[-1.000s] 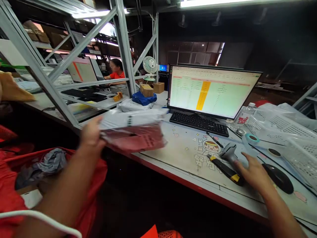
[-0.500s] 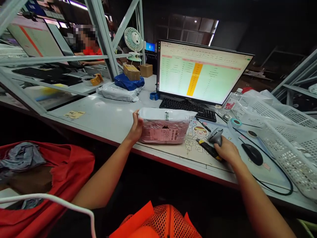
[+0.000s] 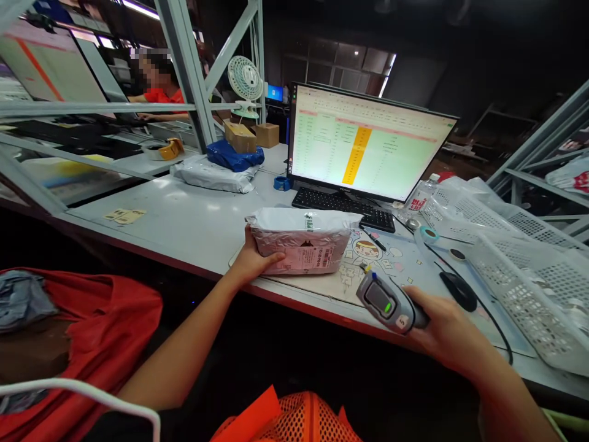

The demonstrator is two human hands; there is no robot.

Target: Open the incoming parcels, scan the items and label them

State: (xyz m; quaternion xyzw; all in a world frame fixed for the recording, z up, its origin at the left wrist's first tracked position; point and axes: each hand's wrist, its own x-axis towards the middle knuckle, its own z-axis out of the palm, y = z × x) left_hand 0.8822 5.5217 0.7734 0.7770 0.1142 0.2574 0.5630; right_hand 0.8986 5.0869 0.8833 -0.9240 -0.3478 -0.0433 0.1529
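Observation:
A white plastic-wrapped parcel point(image 3: 301, 239) stands on its long edge at the front of the desk, its printed label point(image 3: 309, 259) facing me. My left hand point(image 3: 254, 258) grips its left end, thumb across the front and fingers behind. In my right hand point(image 3: 437, 319) is a grey barcode scanner point(image 3: 386, 301) with a green light, held above the desk's front edge, its head pointing left toward the parcel. The utility knife is mostly hidden behind the scanner. A pen point(image 3: 372, 238) lies on the desk mat just right of the parcel.
A monitor point(image 3: 368, 141) and keyboard point(image 3: 340, 205) stand behind the parcel. White perforated baskets point(image 3: 519, 301), a mouse point(image 3: 458, 291) and a cable are at right. More parcels point(image 3: 216, 174) lie back left. A red sack point(image 3: 115, 325) hangs at lower left. A person point(image 3: 161, 86) sits beyond the frame.
My right hand has lifted the scanner off the mat toward me and turned its head left. My left thumb now lies across the parcel's front. The view has shifted slightly.

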